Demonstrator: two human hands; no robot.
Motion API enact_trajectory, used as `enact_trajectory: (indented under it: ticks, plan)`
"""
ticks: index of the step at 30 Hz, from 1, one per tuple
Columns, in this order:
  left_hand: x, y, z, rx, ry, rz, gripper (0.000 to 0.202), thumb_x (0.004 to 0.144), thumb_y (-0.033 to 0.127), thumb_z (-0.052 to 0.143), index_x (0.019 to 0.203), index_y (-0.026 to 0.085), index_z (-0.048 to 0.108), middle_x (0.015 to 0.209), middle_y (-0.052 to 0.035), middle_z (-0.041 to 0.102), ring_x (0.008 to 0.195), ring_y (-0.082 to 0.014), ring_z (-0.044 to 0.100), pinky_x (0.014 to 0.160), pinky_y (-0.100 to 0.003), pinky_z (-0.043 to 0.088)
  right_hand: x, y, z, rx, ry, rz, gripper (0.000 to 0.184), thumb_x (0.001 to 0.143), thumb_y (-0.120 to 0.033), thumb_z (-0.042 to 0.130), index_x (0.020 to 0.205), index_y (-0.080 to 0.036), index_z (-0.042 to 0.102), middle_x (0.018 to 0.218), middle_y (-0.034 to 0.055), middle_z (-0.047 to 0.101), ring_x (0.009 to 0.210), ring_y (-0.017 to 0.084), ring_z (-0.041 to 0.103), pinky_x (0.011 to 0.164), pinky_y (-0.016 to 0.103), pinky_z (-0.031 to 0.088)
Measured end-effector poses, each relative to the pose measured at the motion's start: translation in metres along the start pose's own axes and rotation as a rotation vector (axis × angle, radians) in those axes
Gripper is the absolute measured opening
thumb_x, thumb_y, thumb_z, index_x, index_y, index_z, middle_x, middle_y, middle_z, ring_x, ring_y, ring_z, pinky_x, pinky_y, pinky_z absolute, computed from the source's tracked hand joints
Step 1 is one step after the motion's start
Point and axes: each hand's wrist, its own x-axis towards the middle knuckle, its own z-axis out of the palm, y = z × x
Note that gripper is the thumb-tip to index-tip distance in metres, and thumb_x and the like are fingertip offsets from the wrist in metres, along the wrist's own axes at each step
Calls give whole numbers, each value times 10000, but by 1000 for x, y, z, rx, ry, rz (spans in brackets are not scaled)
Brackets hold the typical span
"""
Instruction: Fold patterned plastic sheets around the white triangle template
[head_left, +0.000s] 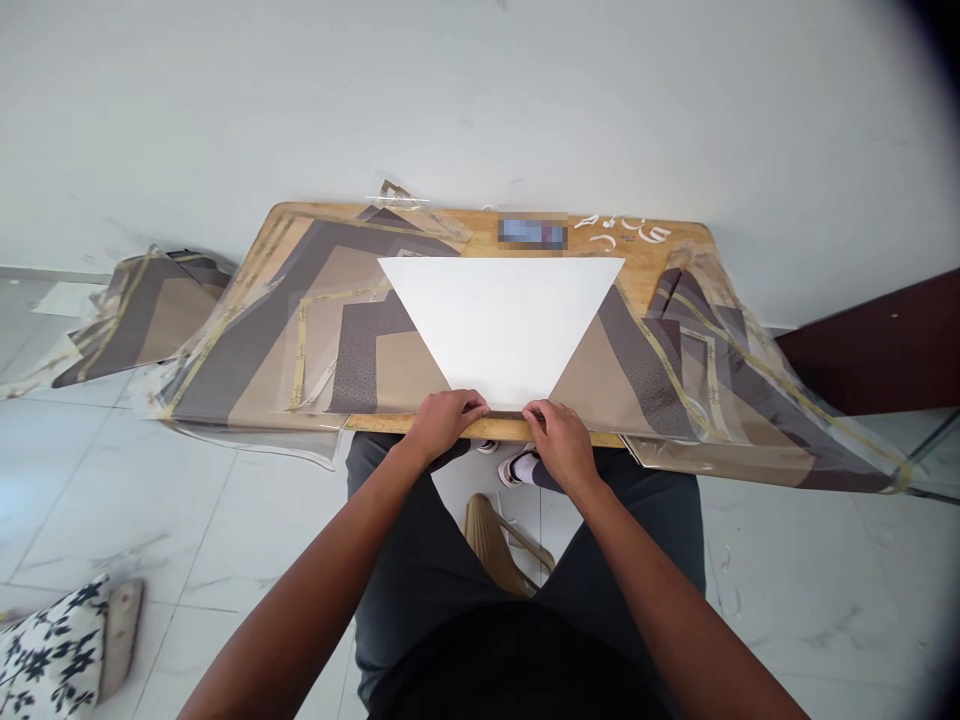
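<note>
A large white sheet [499,325], wide at the far side and tapering toward me, lies on a wooden table [652,245]. Its narrow end reaches the table's near edge [517,430]. My left hand [444,425] and my right hand [559,447] sit side by side on that end, fingers curled over its corners. Under the sheet lies a taupe and grey patterned panel in clear plastic [300,340], and it drapes over the table's right side [750,400]. The sheet hides the panel's middle.
Another patterned plastic-covered panel [142,315] lies on the tiled floor [150,500] left of the table. A blurred label [532,232] and white lettering [622,235] sit at the table's far edge. Dark wooden furniture [877,345] stands right; a floral cushion [52,655] lies bottom left.
</note>
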Motion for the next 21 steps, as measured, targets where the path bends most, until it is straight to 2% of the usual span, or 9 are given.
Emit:
enact_trajectory:
  ticks: [11, 21]
  plan:
    - [8, 0, -4, 6, -45, -20, 245, 1049, 416, 598, 1064, 279, 801, 989, -12, 824, 826, -215, 712, 729, -297, 445, 9, 0, -3, -53, -27, 22, 245, 1112, -368, 496, 1031, -256, 699, 955, 62, 772, 888, 267, 660, 824, 384, 430]
    - [16, 5, -16, 23, -50, 7, 230, 1035, 422, 623, 1044, 280, 803, 961, -27, 819, 847, -229, 724, 747, -303, 467, 15, -1, -12, -56, -45, 31, 252, 1106, -364, 481, 1038, -263, 702, 941, 65, 764, 875, 270, 659, 794, 383, 428]
